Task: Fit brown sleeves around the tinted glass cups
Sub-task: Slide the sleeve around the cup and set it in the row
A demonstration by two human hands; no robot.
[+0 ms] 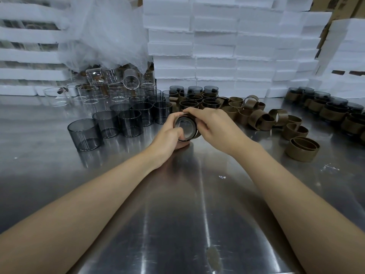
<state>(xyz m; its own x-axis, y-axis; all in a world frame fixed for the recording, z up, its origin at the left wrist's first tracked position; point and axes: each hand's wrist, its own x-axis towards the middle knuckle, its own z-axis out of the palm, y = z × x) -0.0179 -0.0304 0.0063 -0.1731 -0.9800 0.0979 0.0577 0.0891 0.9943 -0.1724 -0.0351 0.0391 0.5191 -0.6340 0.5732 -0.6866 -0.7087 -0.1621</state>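
Brushed steel tabletop [177,224] is streaked with reflected light. White foam slabs [217,46] are stacked high behind it. Foam trays [25,54] are piled at left, beside crumpled clear plastic sheeting [110,36]. Cardboard cartons [335,4] are glimpsed upper right.

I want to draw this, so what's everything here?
Tinted cups: about ten, smoky grey, left of centre.
Clear cups: several, see-through, back left.
Loose sleeves: over a dozen, brown, right of centre.
Sleeved cups: many, grey and brown, back centre, far right.
Foam blocks: many, white, stacked behind.
Plastic sheet: one, whitish, back left.
Table: one, shiny metal, underneath.
Held cup: one, grey, brown-sleeved, centre.
Left hand: one, fingers gripping held cup.
Right hand: one, fingers gripping held cup.
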